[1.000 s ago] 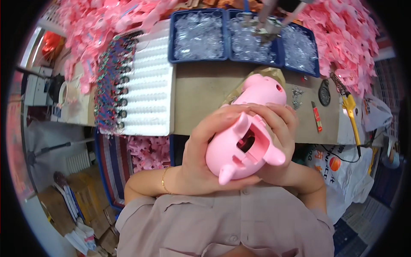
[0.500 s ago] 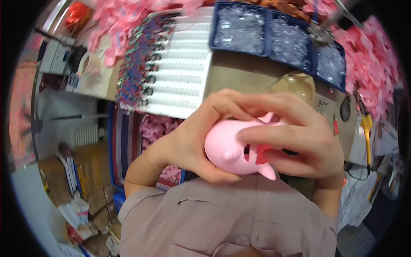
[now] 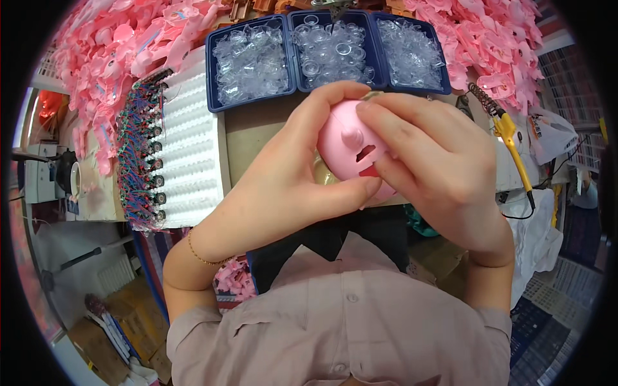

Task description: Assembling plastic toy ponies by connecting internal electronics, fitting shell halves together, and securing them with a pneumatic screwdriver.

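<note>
A rounded pink plastic toy part (image 3: 338, 148) is held over the near edge of the workbench. It has a small raised knob and a dark slot, with a bit of red beside the slot. My left hand (image 3: 280, 170) wraps its left side, thumb stretched along the near side. From the right, my right hand (image 3: 444, 151) grips it with fingertips on top and thumb close to the slot. My fingers hide the toy part's right side, so I cannot make out whether the right hand also pinches something small.
Blue trays (image 3: 293, 55) of clear plastic pieces stand at the back. To the left lies a white ridged foam tray (image 3: 193, 145) with a bundle of wired round components (image 3: 138, 154). Pink parts (image 3: 122, 48) are heaped at both sides. A yellow-handled soldering iron (image 3: 512, 145) sits at right.
Both hands and the pink toy part have moved forward, away from my body and over the bench edge. The toy part has turned, and the view has shifted.
</note>
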Available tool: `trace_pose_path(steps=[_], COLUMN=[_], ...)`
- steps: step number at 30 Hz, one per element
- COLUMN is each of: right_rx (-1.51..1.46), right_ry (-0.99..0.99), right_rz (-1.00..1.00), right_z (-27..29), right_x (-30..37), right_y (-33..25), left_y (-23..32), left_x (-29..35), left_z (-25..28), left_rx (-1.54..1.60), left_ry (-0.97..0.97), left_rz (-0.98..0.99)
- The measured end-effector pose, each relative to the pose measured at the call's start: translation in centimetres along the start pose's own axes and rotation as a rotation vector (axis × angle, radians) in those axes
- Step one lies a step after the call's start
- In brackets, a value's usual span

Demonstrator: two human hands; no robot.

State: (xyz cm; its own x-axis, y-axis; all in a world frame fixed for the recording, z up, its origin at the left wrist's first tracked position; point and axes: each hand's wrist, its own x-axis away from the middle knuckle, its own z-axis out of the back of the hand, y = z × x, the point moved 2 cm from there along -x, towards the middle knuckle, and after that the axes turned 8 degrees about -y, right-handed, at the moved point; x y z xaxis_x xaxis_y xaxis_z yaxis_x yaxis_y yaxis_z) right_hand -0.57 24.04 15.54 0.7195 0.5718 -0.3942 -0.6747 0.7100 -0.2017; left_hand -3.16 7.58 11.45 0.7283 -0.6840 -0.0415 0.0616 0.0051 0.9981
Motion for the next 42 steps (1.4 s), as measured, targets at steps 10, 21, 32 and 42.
trace_pose_path(steps=[10,21,32,42], right_rx=[-0.022,-0.615,-0.469,-0.734], right_ry=[-0.044,0.019,0.267,-0.408], right_rz=[-0.006,-0.332,-0.101,-0.291], right_z=[-1.8,-7.4,-5.3,-5.6], right_x=[1.0,4.1,-0.1,4.1], right_y=[0.5,0.9,-2.2,-2.5], left_y=[0.8,-5.6,-3.1,-3.7], left_x=[0.1,-0.8,1.6,22.9], left_z=[-0.1,1.1,1.1,11.4], left_rx=[0.383,0.061,0.275,0.256], left_ry=[0.004,0.078,0.441,0.025], left_rz=[0.324,-0.323,-0.422,0.097])
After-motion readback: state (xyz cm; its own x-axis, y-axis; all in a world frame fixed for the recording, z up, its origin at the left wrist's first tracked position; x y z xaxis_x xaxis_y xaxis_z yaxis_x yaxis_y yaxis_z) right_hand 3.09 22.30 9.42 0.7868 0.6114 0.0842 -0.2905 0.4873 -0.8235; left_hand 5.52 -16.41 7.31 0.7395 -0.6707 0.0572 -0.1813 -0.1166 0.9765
